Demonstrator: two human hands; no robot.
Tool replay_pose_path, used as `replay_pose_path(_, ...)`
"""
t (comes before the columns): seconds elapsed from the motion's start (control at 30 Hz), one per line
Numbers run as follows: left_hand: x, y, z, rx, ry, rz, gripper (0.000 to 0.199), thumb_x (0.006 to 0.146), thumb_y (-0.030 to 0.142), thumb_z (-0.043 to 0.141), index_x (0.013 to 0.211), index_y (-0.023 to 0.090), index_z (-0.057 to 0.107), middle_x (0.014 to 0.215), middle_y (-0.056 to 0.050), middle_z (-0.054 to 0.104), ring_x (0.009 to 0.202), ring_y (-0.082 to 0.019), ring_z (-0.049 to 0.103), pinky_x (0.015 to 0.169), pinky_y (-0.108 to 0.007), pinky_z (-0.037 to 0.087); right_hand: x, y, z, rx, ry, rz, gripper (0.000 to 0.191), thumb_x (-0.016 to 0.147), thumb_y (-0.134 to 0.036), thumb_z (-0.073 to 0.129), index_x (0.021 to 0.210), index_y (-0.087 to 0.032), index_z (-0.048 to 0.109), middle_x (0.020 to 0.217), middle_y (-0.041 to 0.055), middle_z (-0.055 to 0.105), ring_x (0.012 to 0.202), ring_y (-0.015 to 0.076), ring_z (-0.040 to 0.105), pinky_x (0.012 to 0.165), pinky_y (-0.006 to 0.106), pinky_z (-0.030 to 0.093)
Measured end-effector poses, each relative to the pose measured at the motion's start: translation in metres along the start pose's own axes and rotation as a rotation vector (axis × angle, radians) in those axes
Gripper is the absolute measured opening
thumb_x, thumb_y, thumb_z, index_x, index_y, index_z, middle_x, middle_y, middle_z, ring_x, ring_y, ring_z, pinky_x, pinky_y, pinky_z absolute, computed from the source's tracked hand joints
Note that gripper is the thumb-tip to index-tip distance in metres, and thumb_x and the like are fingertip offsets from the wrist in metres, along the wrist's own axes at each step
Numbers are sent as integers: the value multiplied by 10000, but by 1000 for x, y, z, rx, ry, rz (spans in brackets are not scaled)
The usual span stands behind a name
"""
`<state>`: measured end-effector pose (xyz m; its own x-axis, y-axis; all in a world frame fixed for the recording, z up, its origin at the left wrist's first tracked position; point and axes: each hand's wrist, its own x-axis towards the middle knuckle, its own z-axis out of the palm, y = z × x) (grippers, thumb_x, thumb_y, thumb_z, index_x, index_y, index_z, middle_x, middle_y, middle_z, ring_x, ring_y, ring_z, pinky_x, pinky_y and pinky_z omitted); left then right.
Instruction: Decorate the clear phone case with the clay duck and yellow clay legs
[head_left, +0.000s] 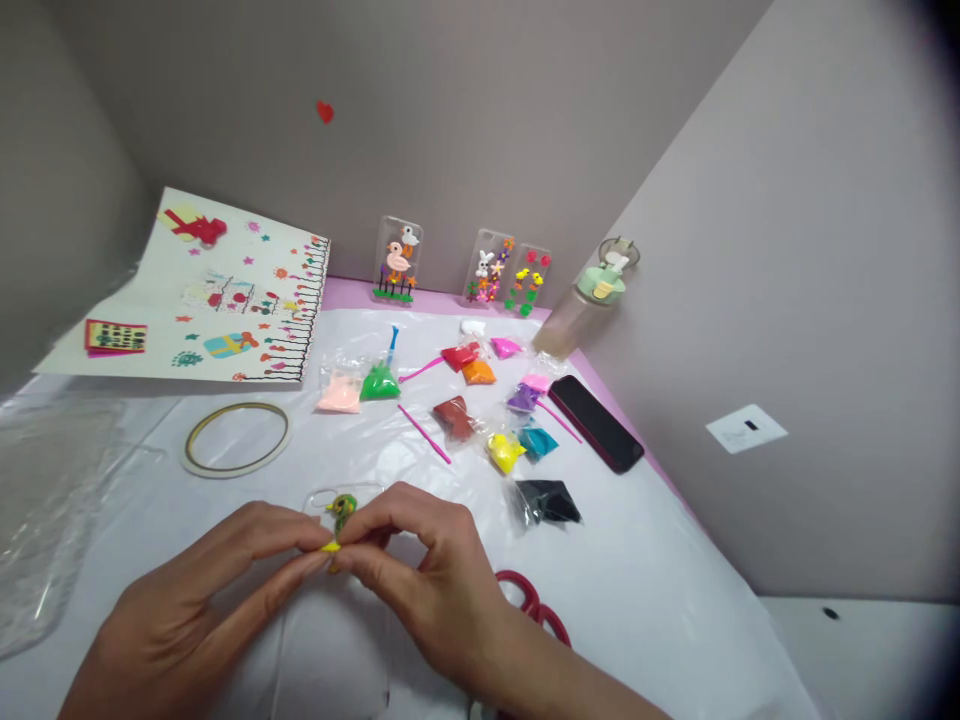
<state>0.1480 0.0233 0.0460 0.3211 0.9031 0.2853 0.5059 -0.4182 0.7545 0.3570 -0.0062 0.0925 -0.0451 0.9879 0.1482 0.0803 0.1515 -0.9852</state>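
My left hand [217,590] and my right hand [427,560] meet fingertip to fingertip near the front of the table. Both pinch a small piece of yellow clay [330,547] between thumb and forefinger. Beneath them lies a clear phone case [330,640], partly hidden by my hands. On its upper part sits a small green and yellow clay bird [345,506], just beyond my fingertips. Red-handled scissors [536,605] are half covered by my right wrist.
Bags of clay, among them green [381,381], yellow [505,453] and black [550,502], are spread beyond my hands. A tape roll [196,463] lies left, a phone [598,424] and bottle [562,325] right. Decorated cases [399,262] lean on the wall beside a drawn sheet [262,250].
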Motion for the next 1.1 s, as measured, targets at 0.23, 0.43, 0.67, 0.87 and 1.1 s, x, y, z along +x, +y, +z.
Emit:
replay_pose_path(0.23,0,-4,3,-78,-65,6,122,944,346,627,1039,364,702,1028,52,768,975,-183,764,874,-237,622,0,1,0,-3,-1,-27,158,839,-99,771,959,-200,793,871,13,734,806,133,661,787,224,535)
replay_pose_path(0.43,-1,-2,2,-31,-44,5,149,917,365,658,1061,355,695,1044,65,768,982,-198,760,881,-241,620,-1,1,-1,-22,1,-4,113,863,-120,754,913,-214,790,842,2,724,796,134,659,786,232,533)
replay_pose_path(0.67,1,6,0,-15,-25,-9,126,908,361,670,1032,345,688,982,69,768,927,-198,766,823,-241,633,0,-1,-1,-24,-22,30,84,855,-140,778,902,-210,782,838,2,724,789,137,651,769,235,526)
replay_pose_path(0.87,1,3,3,2,-49,24,123,930,357,644,1045,345,686,1006,67,765,946,-187,765,835,-243,635,2,-1,-3,-18,-33,35,78,860,-146,777,919,-197,775,838,1,712,786,133,639,757,232,513)
replay_pose_path(1.1,5,7,2,31,-54,122,146,928,272,623,1035,352,682,995,89,758,929,-165,755,835,-218,613,3,-2,-5,-40,-40,43,103,855,-123,764,912,-207,776,841,-6,715,785,130,642,770,233,518)
